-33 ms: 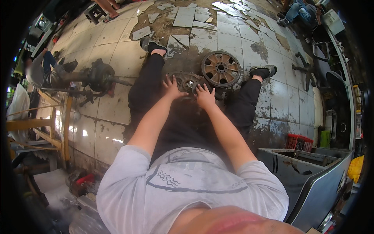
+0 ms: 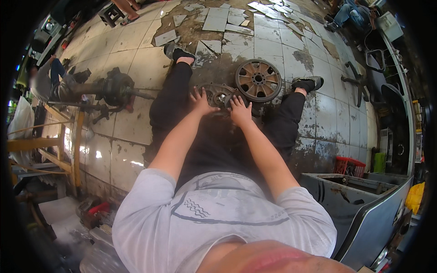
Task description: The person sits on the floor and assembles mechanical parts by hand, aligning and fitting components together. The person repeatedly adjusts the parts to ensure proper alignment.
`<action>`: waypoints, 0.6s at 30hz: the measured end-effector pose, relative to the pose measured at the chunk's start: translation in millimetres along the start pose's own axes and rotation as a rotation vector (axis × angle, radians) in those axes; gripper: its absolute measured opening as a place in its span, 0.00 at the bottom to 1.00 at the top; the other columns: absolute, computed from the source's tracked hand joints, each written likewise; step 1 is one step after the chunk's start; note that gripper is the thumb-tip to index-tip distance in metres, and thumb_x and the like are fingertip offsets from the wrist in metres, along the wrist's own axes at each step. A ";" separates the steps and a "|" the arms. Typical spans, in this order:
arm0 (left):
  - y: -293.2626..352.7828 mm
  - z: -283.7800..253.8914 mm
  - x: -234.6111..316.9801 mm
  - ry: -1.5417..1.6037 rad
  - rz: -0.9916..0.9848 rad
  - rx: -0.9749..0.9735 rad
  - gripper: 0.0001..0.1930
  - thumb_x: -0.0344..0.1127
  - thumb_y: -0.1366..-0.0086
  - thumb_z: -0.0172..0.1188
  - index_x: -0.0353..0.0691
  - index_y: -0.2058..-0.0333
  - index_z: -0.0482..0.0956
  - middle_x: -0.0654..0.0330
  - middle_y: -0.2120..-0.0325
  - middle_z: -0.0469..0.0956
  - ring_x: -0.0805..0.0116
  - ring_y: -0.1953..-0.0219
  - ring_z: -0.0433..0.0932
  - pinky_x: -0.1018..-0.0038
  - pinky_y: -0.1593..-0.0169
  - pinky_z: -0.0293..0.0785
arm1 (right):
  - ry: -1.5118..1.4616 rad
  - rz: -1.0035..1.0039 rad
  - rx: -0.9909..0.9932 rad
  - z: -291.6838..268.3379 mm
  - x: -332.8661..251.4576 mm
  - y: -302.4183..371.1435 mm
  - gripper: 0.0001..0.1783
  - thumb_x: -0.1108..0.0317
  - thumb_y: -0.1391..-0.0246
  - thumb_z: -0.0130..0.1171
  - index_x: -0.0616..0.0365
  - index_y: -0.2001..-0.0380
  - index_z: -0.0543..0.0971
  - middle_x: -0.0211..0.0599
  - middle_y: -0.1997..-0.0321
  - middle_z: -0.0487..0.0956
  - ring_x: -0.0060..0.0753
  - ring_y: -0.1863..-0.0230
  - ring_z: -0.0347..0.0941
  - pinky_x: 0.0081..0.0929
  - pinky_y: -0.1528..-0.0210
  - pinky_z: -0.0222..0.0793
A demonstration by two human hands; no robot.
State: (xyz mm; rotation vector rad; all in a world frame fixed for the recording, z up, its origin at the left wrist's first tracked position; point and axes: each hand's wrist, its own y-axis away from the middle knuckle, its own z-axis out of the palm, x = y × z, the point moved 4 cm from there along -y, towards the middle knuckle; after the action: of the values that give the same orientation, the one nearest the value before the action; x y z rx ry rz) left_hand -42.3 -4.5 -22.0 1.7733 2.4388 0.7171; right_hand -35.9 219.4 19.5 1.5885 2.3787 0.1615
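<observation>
A grey-brown cast-metal engine housing (image 2: 213, 88) with a round opening lies on the floor between my outstretched legs. My left hand (image 2: 201, 103) rests on its left side, fingers spread and thumb pointing inward. On the right side of the housing lies my right hand (image 2: 240, 111), its fingers apart, next to a small dark round part (image 2: 236, 94). Whether that part is loose cannot be made out. Touching or just beyond the housing on the right is a large toothed flywheel (image 2: 258, 80) with rusty brown sectors and a dark hub.
Broken tiles (image 2: 215, 19) are scattered ahead. On the left are a heavy shaft-and-drum assembly (image 2: 119, 89) and a yellow frame (image 2: 78, 150). A grey metal cabinet (image 2: 339, 200) and a red basket (image 2: 349, 166) stand at the right. Other people (image 2: 349, 14) are at the far edges.
</observation>
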 end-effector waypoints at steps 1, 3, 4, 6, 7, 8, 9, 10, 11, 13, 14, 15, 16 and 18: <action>-1.0 1.4 -1.4 0.012 -0.005 -0.003 0.86 0.81 0.66 0.77 0.53 0.19 0.30 0.46 0.20 0.16 0.28 0.20 0.26 0.41 0.21 0.42 | 0.005 0.005 0.003 -0.3 -0.7 -1.1 0.37 0.41 0.27 0.48 0.43 0.22 0.63 0.23 0.13 0.49 0.35 0.13 0.40 0.74 0.20 0.37; -3.4 3.7 -2.7 0.035 -0.011 -0.007 0.86 0.81 0.66 0.78 0.54 0.19 0.30 0.46 0.20 0.16 0.28 0.20 0.25 0.40 0.21 0.43 | 0.017 0.017 0.012 -0.6 -2.1 -0.5 0.38 0.40 0.28 0.49 0.44 0.22 0.62 0.23 0.13 0.49 0.34 0.13 0.40 0.75 0.20 0.38; -4.7 4.5 -9.8 0.022 -0.014 -0.001 0.86 0.80 0.66 0.78 0.54 0.19 0.29 0.47 0.20 0.16 0.28 0.20 0.25 0.40 0.21 0.44 | 0.037 0.001 -0.037 -3.0 -10.8 1.5 0.39 0.40 0.28 0.50 0.45 0.21 0.62 0.23 0.13 0.49 0.34 0.13 0.40 0.75 0.20 0.38; -3.6 9.4 -23.8 -0.010 -0.032 0.000 0.86 0.79 0.66 0.79 0.55 0.19 0.29 0.47 0.20 0.16 0.29 0.20 0.25 0.40 0.22 0.45 | 0.072 -0.038 -0.145 -11.1 -30.3 12.7 0.40 0.40 0.29 0.51 0.46 0.21 0.62 0.23 0.13 0.48 0.33 0.13 0.40 0.76 0.21 0.39; -2.4 6.0 -17.3 0.023 -0.020 -0.006 0.86 0.79 0.66 0.79 0.55 0.19 0.29 0.47 0.20 0.16 0.29 0.20 0.24 0.40 0.22 0.45 | 0.067 -0.032 -0.100 -14.6 -27.1 14.6 0.40 0.41 0.30 0.53 0.46 0.21 0.62 0.23 0.13 0.48 0.33 0.13 0.40 0.75 0.21 0.39; 1.1 1.9 -6.7 0.058 -0.005 -0.025 0.86 0.79 0.65 0.79 0.54 0.19 0.29 0.47 0.20 0.17 0.29 0.20 0.24 0.40 0.22 0.45 | 0.063 -0.018 -0.067 -12.9 -18.1 15.5 0.41 0.42 0.31 0.55 0.46 0.22 0.62 0.22 0.13 0.48 0.33 0.13 0.40 0.75 0.21 0.40; 4.1 0.1 -2.6 0.094 0.000 -0.041 0.85 0.79 0.65 0.79 0.54 0.19 0.30 0.47 0.20 0.17 0.28 0.21 0.24 0.40 0.22 0.46 | 0.059 -0.014 -0.035 -9.4 -11.8 13.8 0.41 0.43 0.32 0.57 0.46 0.22 0.62 0.22 0.13 0.49 0.32 0.13 0.41 0.75 0.21 0.41; 2.5 -4.0 -1.1 0.090 0.006 -0.025 0.85 0.79 0.65 0.79 0.52 0.19 0.30 0.46 0.20 0.17 0.28 0.21 0.23 0.40 0.22 0.44 | 0.082 -0.041 0.035 -11.6 -11.9 7.0 0.38 0.46 0.32 0.58 0.42 0.23 0.66 0.23 0.14 0.53 0.32 0.14 0.45 0.76 0.21 0.40; 2.8 -5.5 0.2 0.087 0.005 -0.031 0.85 0.79 0.65 0.79 0.52 0.19 0.30 0.46 0.20 0.17 0.28 0.21 0.23 0.40 0.22 0.43 | 0.093 -0.046 -0.020 -8.6 -8.7 3.6 0.37 0.46 0.32 0.58 0.40 0.24 0.67 0.22 0.15 0.55 0.31 0.15 0.47 0.76 0.21 0.40; 5.2 -4.3 -2.4 0.080 -0.001 -0.048 0.85 0.79 0.65 0.79 0.52 0.19 0.30 0.46 0.20 0.18 0.28 0.21 0.23 0.40 0.21 0.42 | 0.113 -0.058 -0.135 -2.3 -7.6 3.3 0.34 0.47 0.32 0.58 0.37 0.25 0.70 0.21 0.16 0.58 0.29 0.16 0.49 0.77 0.21 0.40; 6.4 -1.7 -4.4 0.076 -0.012 -0.049 0.85 0.78 0.64 0.79 0.53 0.19 0.30 0.46 0.20 0.18 0.27 0.21 0.24 0.40 0.21 0.40 | 0.091 -0.129 -0.038 -5.4 -9.8 10.5 0.28 0.49 0.31 0.58 0.38 0.31 0.77 0.29 0.22 0.70 0.34 0.20 0.60 0.76 0.21 0.39; 3.3 -3.6 -8.3 0.078 -0.007 -0.034 0.85 0.78 0.64 0.79 0.53 0.19 0.30 0.46 0.20 0.18 0.27 0.21 0.24 0.41 0.21 0.40 | 0.000 -0.104 -0.070 -8.1 -7.2 6.8 0.26 0.50 0.31 0.58 0.40 0.33 0.78 0.34 0.25 0.73 0.39 0.23 0.64 0.71 0.21 0.43; 3.8 -1.1 -11.1 0.086 -0.005 -0.032 0.85 0.78 0.64 0.80 0.53 0.19 0.30 0.46 0.20 0.18 0.27 0.21 0.24 0.41 0.21 0.39 | -0.086 -0.073 -0.115 -17.4 -5.7 2.3 0.26 0.51 0.31 0.58 0.43 0.34 0.80 0.39 0.29 0.76 0.43 0.25 0.68 0.67 0.22 0.46; 2.3 0.9 -6.7 0.100 -0.005 -0.035 0.85 0.78 0.64 0.79 0.53 0.19 0.31 0.46 0.20 0.18 0.27 0.21 0.25 0.41 0.21 0.39 | -0.535 0.116 -0.079 -34.7 11.6 -10.6 0.22 0.53 0.31 0.58 0.46 0.39 0.83 0.45 0.37 0.83 0.55 0.34 0.76 0.54 0.24 0.58</action>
State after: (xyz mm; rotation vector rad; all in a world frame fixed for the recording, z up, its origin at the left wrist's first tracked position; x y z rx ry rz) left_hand -37.8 -9.8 -23.5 1.7592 2.4756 0.8630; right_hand -59.5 228.1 48.1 1.5021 1.8516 -0.1311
